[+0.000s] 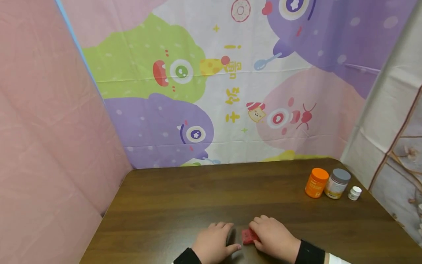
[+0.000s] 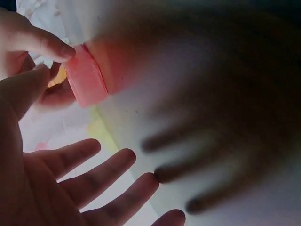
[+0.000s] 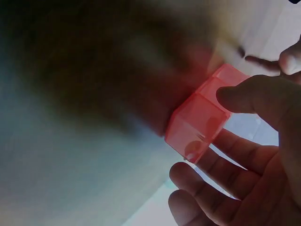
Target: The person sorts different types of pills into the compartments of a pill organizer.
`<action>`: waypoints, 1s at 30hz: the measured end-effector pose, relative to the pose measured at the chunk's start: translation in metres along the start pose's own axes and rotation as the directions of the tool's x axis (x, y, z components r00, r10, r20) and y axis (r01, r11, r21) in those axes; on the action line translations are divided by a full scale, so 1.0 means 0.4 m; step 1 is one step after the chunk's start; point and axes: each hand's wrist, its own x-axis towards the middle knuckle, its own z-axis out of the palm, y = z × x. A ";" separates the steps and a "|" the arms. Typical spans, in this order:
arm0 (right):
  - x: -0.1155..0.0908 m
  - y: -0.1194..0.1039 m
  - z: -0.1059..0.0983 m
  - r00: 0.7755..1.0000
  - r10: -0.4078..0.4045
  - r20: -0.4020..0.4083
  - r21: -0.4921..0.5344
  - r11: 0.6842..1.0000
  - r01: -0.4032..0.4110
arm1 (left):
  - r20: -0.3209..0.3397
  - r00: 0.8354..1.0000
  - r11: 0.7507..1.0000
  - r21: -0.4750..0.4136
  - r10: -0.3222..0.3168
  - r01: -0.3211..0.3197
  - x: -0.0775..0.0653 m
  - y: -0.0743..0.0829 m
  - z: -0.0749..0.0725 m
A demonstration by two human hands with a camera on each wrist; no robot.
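A small red see-through pill box is held just over the brown table by my right hand. In the right wrist view, the thumb lies on one side of the pill box and fingers lie behind it; inner dividing walls show through the plastic. My left hand is just left of the box, apart from it, over the table. Its fingers are extended and spread in the left wrist view, with nothing held. What lies inside the box cannot be made out clearly.
At the table's back right stand an orange jar, a grey-lidded jar and a small white bottle. The brown table meets a cartoon-print curtain behind and a pink curtain at left.
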 end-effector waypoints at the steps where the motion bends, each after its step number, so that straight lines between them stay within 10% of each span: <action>1: 0.001 -0.003 0.004 1.000 -0.002 0.000 0.006 1.000 0.002 | -0.008 1.000 1.000 0.012 0.009 -0.009 0.003 0.004 0.002; 12: 0.007 -0.015 0.023 0.998 -0.006 0.058 0.151 0.989 -0.003 | -0.161 0.973 0.986 0.063 0.164 -0.156 0.018 0.029 0.015; 30: 0.025 0.012 0.019 0.996 -0.030 0.079 0.293 0.956 0.006 | -0.228 0.952 0.979 0.033 0.203 -0.201 0.024 0.035 0.016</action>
